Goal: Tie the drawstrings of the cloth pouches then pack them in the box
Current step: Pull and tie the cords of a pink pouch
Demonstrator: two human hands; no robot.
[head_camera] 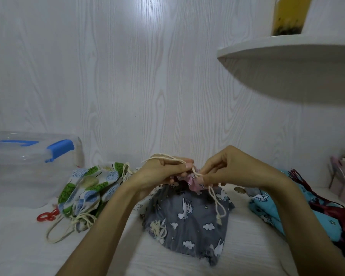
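Centrally, near the front of the white table (24, 246), a grey cloth pouch (189, 220) printed with white rabbits and clouds is seen lying with its gathered, pink-lined mouth raised toward the far side. Both hands are held together just above that mouth. The left hand (163, 172) is closed, its thumb and fingers pinched on the cream drawstring (213, 193), a loop of which is passed over the back of the hand. The right hand (229, 170) is likewise closed in a pinch on the same cord, right beside the left fingertips; from it a doubled length of the cord is left hanging down over the right side of the pouch, ending in a knot. A second tasselled cord end is seen lying on the nearer left part of the grey fabric. To the left, a white pouch with green and blue leaf shapes (88, 188) is lying on the table, its cords trailing toward the near side, and a small red plastic piece (47, 216) is placed just left of it. Farther left, a clear plastic box with blue latches (32, 166) is set against the wall, its lid on. To the right, a turquoise printed pouch (267, 208) is seen, with dark red material (327, 212) beside it. A white rounded shelf (287, 62) is mounted high on the right.
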